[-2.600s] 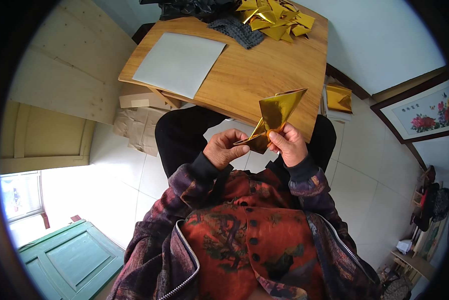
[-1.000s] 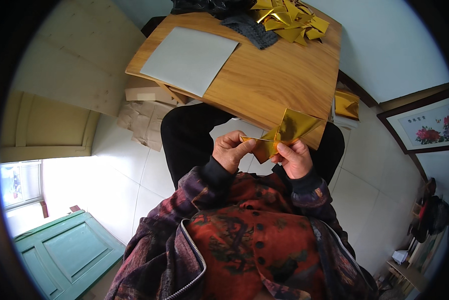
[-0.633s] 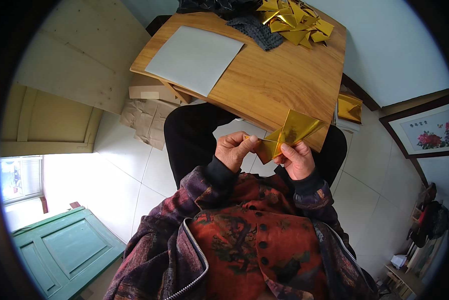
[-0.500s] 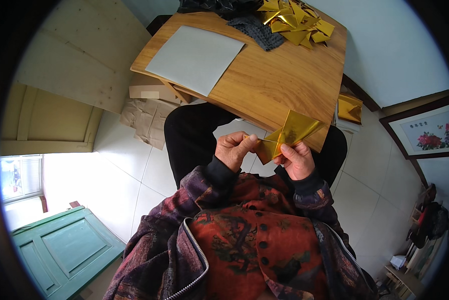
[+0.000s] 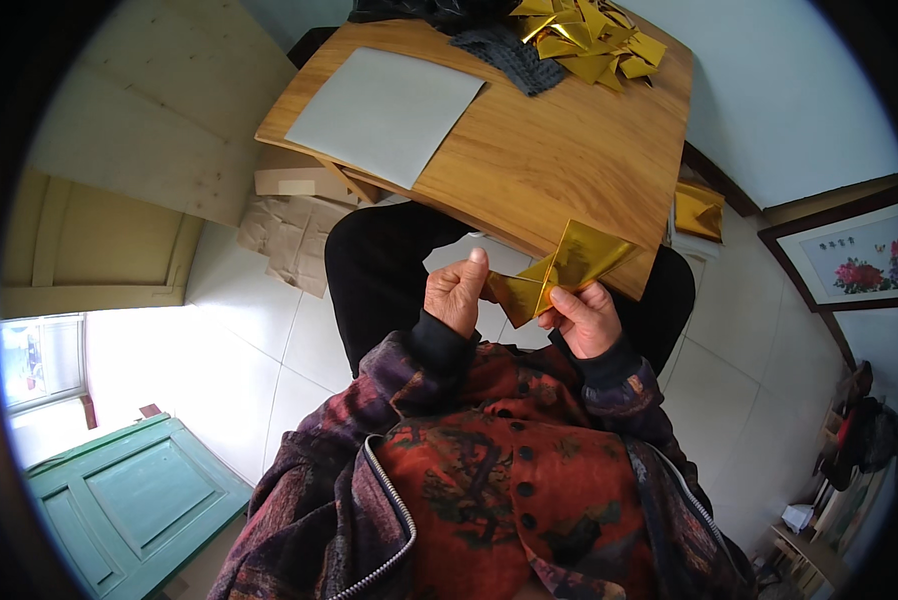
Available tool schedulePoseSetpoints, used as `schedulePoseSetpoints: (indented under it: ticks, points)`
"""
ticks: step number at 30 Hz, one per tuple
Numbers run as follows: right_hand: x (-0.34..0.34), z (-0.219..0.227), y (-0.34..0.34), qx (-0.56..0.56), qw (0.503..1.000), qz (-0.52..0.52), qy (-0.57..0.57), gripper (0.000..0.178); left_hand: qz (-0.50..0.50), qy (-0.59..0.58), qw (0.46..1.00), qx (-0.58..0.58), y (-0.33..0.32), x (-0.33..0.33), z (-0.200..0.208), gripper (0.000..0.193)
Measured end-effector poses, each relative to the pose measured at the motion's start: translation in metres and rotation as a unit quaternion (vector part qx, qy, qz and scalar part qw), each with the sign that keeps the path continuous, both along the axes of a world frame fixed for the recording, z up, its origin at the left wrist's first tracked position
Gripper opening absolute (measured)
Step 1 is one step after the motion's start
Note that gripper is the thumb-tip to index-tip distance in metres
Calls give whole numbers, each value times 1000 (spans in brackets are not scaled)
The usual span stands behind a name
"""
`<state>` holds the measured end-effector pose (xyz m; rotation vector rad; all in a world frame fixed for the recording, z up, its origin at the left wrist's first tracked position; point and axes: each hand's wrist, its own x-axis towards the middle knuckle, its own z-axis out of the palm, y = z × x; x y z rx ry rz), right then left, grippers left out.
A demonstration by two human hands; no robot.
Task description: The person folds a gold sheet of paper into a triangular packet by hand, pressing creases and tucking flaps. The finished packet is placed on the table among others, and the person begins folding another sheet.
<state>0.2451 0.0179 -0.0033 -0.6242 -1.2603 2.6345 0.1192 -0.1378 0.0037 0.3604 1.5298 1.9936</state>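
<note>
A folded piece of shiny gold foil paper (image 5: pixel 579 262) is up in front of my lap, close to the near edge of the wooden table. My right hand (image 5: pixel 587 318) pinches its lower part where the folds meet, thumb on top. A wide pointed flap stands up and spreads to the right, while a narrower flap reaches left. At that left end is my left hand (image 5: pixel 453 296), its fingers curled against the paper's tip and its thumb raised off it. The left fingertips are partly hidden.
On the wooden table (image 5: pixel 559 160) lie a grey-white sheet (image 5: pixel 389 115), a dark textured cloth (image 5: pixel 514 62) and a heap of folded gold papers (image 5: pixel 599 45). More gold paper (image 5: pixel 699 212) sits on a stack beside the table at right. Brown wrapping paper (image 5: pixel 287 240) lies on the floor at left.
My left thumb has lifted from the paper's left flap and points upward. Both hands and the gold paper have shifted slightly left.
</note>
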Motion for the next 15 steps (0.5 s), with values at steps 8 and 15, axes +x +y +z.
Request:
schedulePoseSetpoints:
  ticks: [8, 15]
  points:
    - [-1, -4, 5, -3, 1000, -19, 7, 12, -158, -34, 985, 60, 4, 8, -6, 23]
    - [-1, -1, 7, 12, 999, -31, 5, 15, -157, -32, 986, 50, 5, 0, -4, 14]
